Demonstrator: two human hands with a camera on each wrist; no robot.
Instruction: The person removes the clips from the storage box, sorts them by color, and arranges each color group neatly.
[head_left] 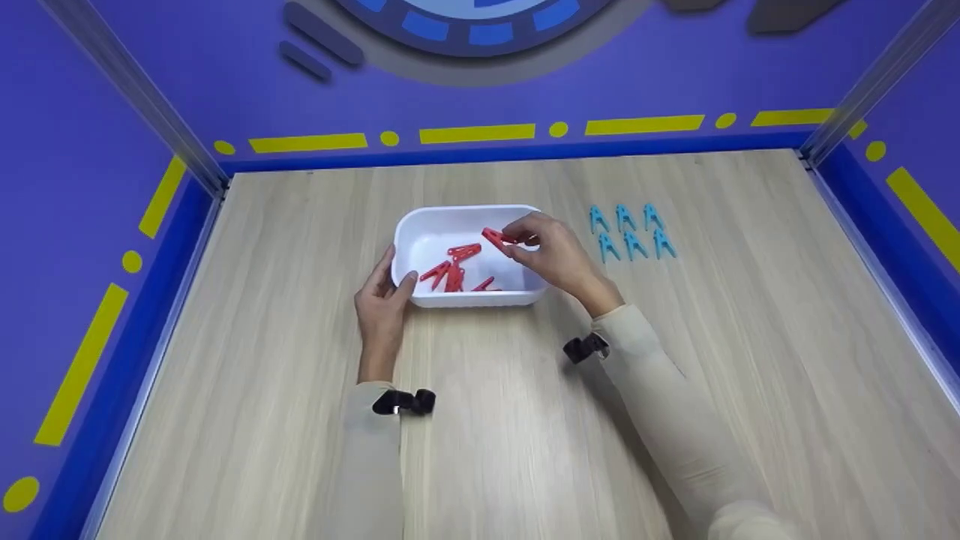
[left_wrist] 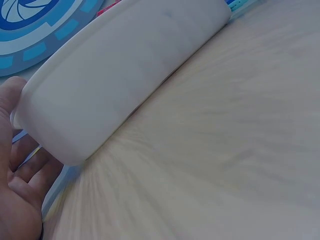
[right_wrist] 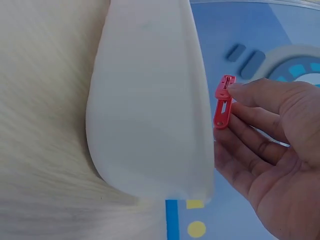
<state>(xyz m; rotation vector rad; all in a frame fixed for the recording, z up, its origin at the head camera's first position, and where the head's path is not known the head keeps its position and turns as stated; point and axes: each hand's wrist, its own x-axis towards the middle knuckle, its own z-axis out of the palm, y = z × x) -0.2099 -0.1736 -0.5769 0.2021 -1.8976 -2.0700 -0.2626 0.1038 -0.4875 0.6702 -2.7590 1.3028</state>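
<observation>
Fingers of right hand (head_left: 551,247) pinch red plastic clothespin (head_left: 493,238), barely parted, above one-o'clock part of white rectangular plastic tub (head_left: 480,299) — left hand (head_left: 381,307) grips eight-o'clock rim, likely steadying it. Loose red clothespins (head_left: 454,277) inside towards six; six turquoise plastic clothespins (head_left: 634,241) on desk (head_left: 480,435), three o'clock.

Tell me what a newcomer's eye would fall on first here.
Most likely the red clothespin pinched in the right hand, held over the white tub, with more red clothespins lying inside. Next, probably, the six teal clothespins set in two rows of three on the table, to the right of the tub. The left hand grips the tub's left end.
</observation>
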